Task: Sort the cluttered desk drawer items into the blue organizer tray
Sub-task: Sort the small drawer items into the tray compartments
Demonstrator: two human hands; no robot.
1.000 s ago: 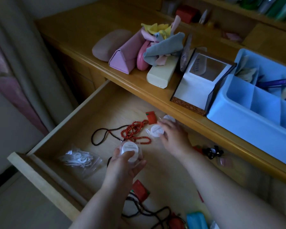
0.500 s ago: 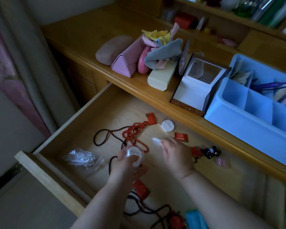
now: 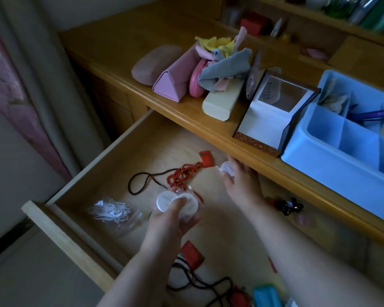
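My left hand (image 3: pixel 172 220) holds two small round white-lidded containers (image 3: pixel 165 199) over the middle of the open wooden drawer (image 3: pixel 80 180). Far inside the drawer, near the desk's front edge, my right hand (image 3: pixel 242 182) has its fingers curled round a third white round container (image 3: pixel 227 168). A red bead necklace (image 3: pixel 182 173), a dark cord necklace (image 3: pixel 142 182) and a red packet (image 3: pixel 206 158) lie on the drawer floor between and beyond my hands. The blue organizer tray (image 3: pixel 333 171) sits on the desk top at the right, with a purple-handled item (image 3: pixel 372 114) in a far compartment.
A clear bag of white bits (image 3: pixel 111 212) lies at the drawer's left. A black clip (image 3: pixel 290 206), another red packet (image 3: pixel 190 254), dark cords (image 3: pixel 208 284) and a teal case (image 3: pixel 266 296) lie nearer me. Pink cases (image 3: pixel 173 83), cloths (image 3: pixel 226 65), a cream case (image 3: pixel 220 105) and a white box (image 3: pixel 268 120) crowd the desk top.
My right hand passed a white container to my left hand, which now holds two, then reached back to the far container by the red packet and took hold of it.
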